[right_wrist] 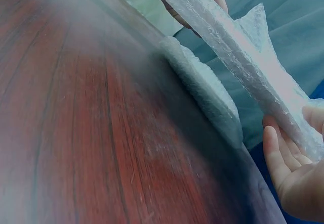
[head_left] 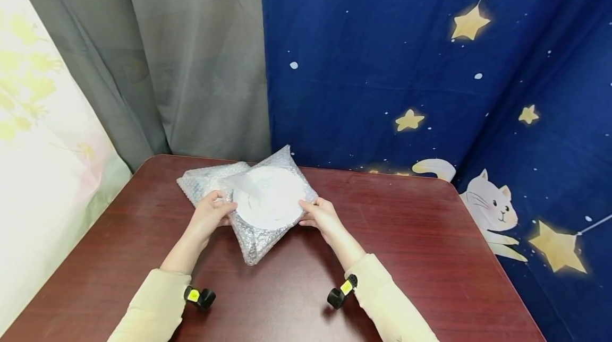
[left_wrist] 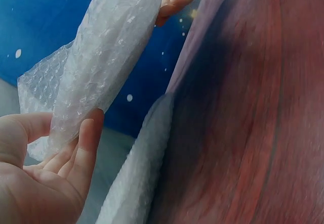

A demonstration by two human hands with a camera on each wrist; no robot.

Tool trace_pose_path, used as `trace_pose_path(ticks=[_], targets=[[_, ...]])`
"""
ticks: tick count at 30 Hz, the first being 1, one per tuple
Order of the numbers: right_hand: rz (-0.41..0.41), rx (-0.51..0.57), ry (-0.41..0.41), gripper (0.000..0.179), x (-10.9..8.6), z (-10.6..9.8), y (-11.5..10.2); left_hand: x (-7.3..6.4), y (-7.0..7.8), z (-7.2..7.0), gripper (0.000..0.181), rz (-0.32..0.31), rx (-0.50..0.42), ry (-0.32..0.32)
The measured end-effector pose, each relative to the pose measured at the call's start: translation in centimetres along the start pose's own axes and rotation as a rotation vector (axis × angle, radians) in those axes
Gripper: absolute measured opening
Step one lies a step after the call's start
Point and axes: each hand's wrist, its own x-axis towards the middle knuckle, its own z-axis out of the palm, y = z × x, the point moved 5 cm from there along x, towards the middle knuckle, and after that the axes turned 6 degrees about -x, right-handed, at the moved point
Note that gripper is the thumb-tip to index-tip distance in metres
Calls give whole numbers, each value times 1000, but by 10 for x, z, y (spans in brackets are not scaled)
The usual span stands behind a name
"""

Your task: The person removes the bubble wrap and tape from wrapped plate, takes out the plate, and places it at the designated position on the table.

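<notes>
The disc (head_left: 272, 201) is white, table (head_left: 406, 230) reddish-brown, curtain (head_left: 363, 55) star-patterned blue.

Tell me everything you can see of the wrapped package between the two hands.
The package is a flat bundle in clear, shiny bubble wrap, with a white round shape showing; what that is cannot be told. Loose wrap makes pointed corners at its far and near ends. It is held up off the table, round face toward the head camera. The left hand grips its left edge, the right hand its right. In the head view it partly covers a second wrapped bundle.
</notes>
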Motion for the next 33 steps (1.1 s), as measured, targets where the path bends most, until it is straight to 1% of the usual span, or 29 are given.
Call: trace_pose_path(ticks=[6,11,18,23,26,33], targets=[[-26,-4,27,18,-8,-13,0,-4,1,14,26,7,-9,-10],[-25,-20,48,20,-14,-23,0,-8,0,25,25,12,-37,-12],[-21,-30,76,19,-26,-40,3,-11,-4,42,23,13,-66,-20],[-10,-49,91,24,-33,-54,8,-14,-9,55,23,12,-68,-38],[-8,-54,100,22,-38,-62,8,-15,-12,64,23,19,-73,-50],[-5,-90,139,17,-49,-82,10,-18,-20,84,22,37,-89,-103]])
